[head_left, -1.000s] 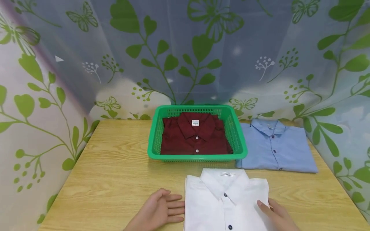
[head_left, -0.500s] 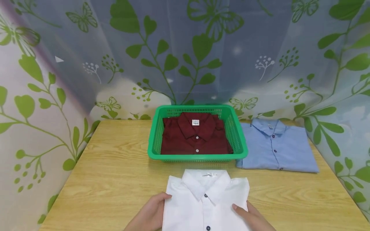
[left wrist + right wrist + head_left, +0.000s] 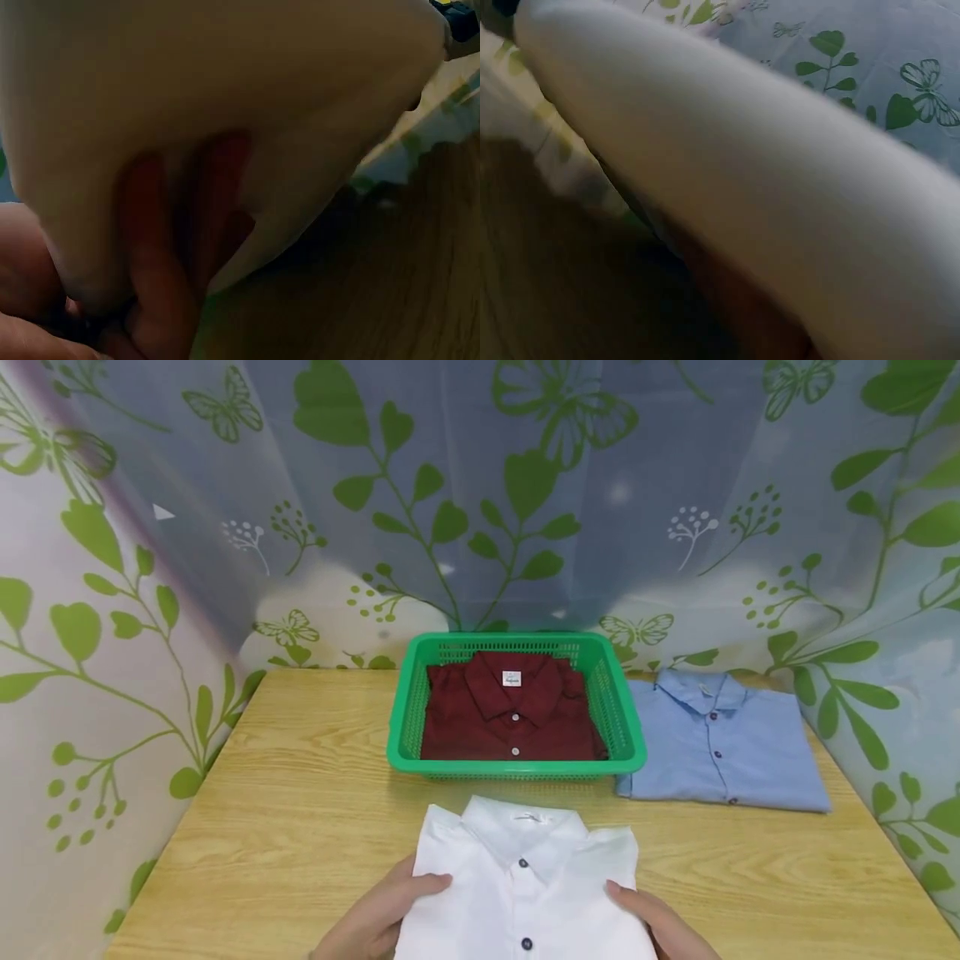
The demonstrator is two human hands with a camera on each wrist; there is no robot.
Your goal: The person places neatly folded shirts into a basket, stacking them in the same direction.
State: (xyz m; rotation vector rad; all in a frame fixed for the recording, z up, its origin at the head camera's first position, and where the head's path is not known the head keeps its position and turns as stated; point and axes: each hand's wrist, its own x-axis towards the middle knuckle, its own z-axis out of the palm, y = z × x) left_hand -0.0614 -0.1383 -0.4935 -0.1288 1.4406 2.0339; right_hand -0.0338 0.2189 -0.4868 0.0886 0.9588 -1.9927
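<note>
A folded white shirt [image 3: 480, 893] with dark buttons is at the bottom centre of the head view, collar pointing away from me. My left hand [image 3: 382, 906] grips its left side, thumb on top. In the left wrist view the left fingers [image 3: 154, 262] reach under the shirt's underside [image 3: 225, 75], which is raised off the table. On the opposite side my right hand [image 3: 660, 922] holds the shirt's edge, thumb over the front. The right wrist view shows mostly the white shirt [image 3: 742, 165], with the right fingers dim beneath it.
A green basket [image 3: 517, 767] with a folded dark red shirt [image 3: 450, 727] inside stands behind the white shirt. Right of the basket a folded blue shirt [image 3: 765, 743] lies on the wooden table [image 3: 300, 752]. A leaf-patterned curtain [image 3: 465, 585] hangs behind the table.
The white shirt has shifted left, and its sides now tilt up from the table. My left hand, earlier apart from the shirt with fingers extended, now grips it. The right hand moved left with it.
</note>
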